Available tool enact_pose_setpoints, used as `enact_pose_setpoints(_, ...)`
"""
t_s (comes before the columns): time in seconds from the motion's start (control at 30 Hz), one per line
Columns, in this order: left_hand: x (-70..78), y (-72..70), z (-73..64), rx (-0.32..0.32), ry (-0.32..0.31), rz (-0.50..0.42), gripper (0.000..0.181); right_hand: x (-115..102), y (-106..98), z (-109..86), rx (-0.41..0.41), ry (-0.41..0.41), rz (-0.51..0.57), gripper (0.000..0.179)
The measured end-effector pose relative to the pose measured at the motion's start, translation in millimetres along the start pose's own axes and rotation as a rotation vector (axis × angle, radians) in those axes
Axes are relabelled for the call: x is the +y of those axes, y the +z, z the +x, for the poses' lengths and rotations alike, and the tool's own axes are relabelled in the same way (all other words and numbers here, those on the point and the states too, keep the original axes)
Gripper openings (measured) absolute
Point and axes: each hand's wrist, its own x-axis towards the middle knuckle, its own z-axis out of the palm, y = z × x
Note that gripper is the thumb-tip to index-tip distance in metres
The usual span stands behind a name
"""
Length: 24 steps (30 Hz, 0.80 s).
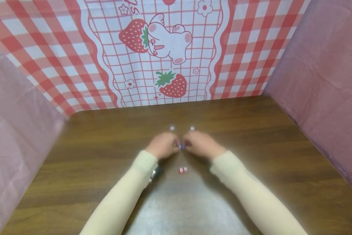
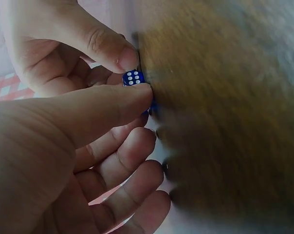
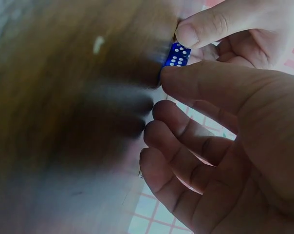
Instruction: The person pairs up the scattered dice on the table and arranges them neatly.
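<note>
Two blue dice (image 3: pixel 176 54) with white pips sit side by side on the wooden table, their near faces in line in the right wrist view. My left hand (image 1: pixel 163 145) pinches the left one between thumb and fingers. From the other side, my right hand (image 1: pixel 203 144) pinches the right one in the same way. In the left wrist view a blue die (image 2: pixel 134 78) shows a six between the two thumbs. The other fingers of both hands are bent, with their tips close to the tabletop. The fingers partly hide the dice.
Nearer the body lies a pair of red dice (image 1: pixel 183 170), side by side. Beyond the hands are two small pale dice, a left one (image 1: pixel 172 128) and a right one (image 1: pixel 192 128), set apart. A checked strawberry cloth (image 1: pixel 170 75) hangs behind the wooden table (image 1: pixel 252 130).
</note>
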Motion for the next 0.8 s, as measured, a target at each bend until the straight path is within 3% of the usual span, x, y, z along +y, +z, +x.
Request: enact_pose_setpoints(0.8, 1.9, 0.6, -0.9, -0.005, -0.001, -0.019, 0.008, 1.0, 1.1, 0.9, -0.008, -0.01, 0.006, 0.014)
